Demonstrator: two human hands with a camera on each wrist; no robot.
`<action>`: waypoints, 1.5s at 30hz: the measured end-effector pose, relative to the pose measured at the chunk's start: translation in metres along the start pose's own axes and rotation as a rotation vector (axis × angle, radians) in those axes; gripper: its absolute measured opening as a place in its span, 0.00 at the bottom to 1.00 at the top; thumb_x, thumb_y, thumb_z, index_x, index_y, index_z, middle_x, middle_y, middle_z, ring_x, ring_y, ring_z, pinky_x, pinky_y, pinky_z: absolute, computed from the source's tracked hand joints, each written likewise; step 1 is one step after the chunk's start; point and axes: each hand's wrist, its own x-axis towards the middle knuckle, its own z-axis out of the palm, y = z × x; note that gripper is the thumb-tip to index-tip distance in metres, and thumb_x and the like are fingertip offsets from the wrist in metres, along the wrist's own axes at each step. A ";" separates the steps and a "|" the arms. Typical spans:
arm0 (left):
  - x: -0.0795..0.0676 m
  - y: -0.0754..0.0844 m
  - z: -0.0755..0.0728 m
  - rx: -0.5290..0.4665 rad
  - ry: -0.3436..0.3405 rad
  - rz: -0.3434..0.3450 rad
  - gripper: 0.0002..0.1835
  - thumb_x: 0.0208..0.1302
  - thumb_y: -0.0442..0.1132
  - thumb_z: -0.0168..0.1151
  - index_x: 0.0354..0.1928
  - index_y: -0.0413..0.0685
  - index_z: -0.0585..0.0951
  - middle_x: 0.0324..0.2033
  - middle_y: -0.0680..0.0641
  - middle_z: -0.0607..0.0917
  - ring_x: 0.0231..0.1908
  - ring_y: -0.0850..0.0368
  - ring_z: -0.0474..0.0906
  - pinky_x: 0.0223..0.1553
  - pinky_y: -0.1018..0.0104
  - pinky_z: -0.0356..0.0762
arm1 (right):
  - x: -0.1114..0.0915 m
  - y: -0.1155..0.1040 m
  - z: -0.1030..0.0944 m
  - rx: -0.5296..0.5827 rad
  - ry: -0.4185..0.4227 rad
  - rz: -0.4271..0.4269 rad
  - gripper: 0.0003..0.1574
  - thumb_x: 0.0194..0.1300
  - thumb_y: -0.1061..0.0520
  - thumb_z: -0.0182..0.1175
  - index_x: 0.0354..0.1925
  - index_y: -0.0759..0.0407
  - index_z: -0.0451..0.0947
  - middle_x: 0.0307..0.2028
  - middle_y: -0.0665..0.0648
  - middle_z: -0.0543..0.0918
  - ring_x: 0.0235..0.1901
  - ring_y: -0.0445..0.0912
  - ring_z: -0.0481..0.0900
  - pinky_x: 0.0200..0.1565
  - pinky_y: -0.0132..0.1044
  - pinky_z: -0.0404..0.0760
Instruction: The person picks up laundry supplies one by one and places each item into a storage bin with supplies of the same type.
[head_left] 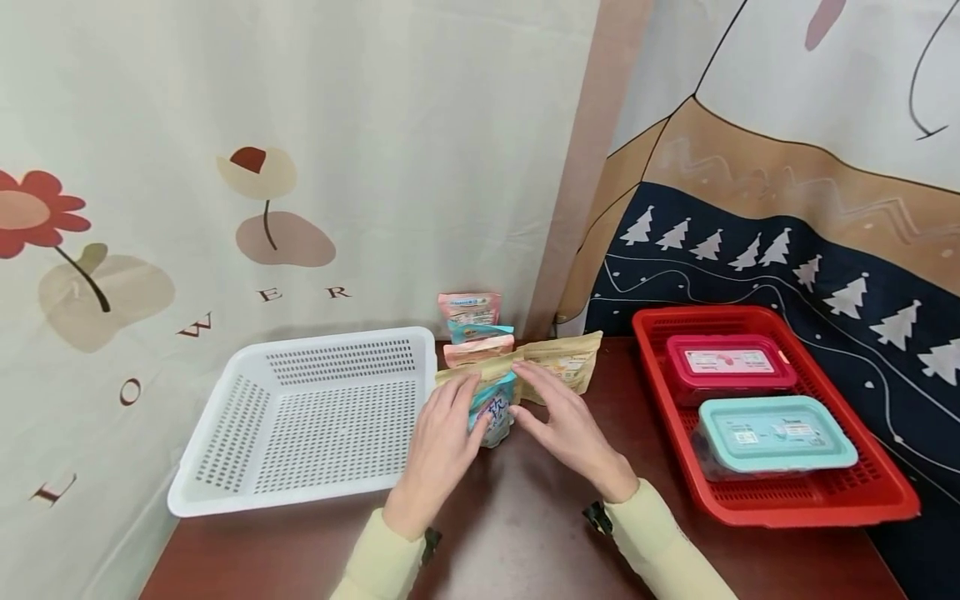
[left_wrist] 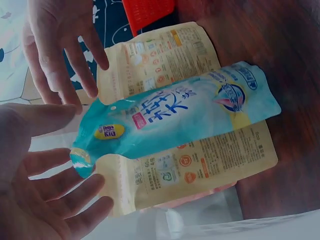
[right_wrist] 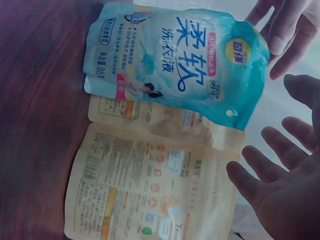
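Note:
A teal laundry detergent pouch (head_left: 495,408) stands upright on the table between the two hands. My left hand (head_left: 442,433) is at its left side, thumb and fingers spread near its top edge in the left wrist view. On the other side my right hand (head_left: 566,425) holds nothing, its fingers extended and apart from the pouch in the right wrist view. Two tan printed pouches (head_left: 573,362) stand behind the teal one, side by side. Farther back are pink pouches (head_left: 471,308) and another blue-topped pouch (head_left: 480,333), partly hidden.
To the left is a white perforated basket (head_left: 258,497). A red basket (head_left: 675,433) at the right holds a pink-lidded box (head_left: 731,362) and a mint-lidded box (head_left: 780,437). A printed curtain (head_left: 420,167) hangs behind the brown table (head_left: 517,533).

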 end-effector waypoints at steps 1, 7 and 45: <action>0.001 -0.001 0.001 0.004 -0.016 -0.001 0.31 0.60 0.39 0.78 0.63 0.36 0.79 0.57 0.38 0.83 0.55 0.41 0.80 0.57 0.48 0.79 | 0.001 0.000 0.001 -0.010 -0.005 -0.011 0.39 0.65 0.55 0.73 0.72 0.57 0.73 0.70 0.60 0.74 0.71 0.57 0.70 0.68 0.57 0.70; 0.003 -0.005 0.003 0.009 -0.081 -0.015 0.29 0.61 0.36 0.77 0.63 0.36 0.79 0.54 0.38 0.84 0.53 0.41 0.82 0.56 0.49 0.80 | 0.007 0.003 0.006 -0.049 -0.019 -0.064 0.34 0.66 0.58 0.72 0.68 0.61 0.76 0.67 0.61 0.78 0.69 0.57 0.73 0.68 0.56 0.71; -0.001 -0.010 0.003 -0.054 -0.071 -0.037 0.06 0.59 0.31 0.74 0.39 0.46 0.90 0.34 0.48 0.91 0.33 0.49 0.88 0.31 0.53 0.83 | -0.003 0.002 0.006 0.025 -0.010 0.041 0.08 0.67 0.65 0.68 0.42 0.54 0.87 0.38 0.50 0.87 0.38 0.40 0.81 0.41 0.38 0.84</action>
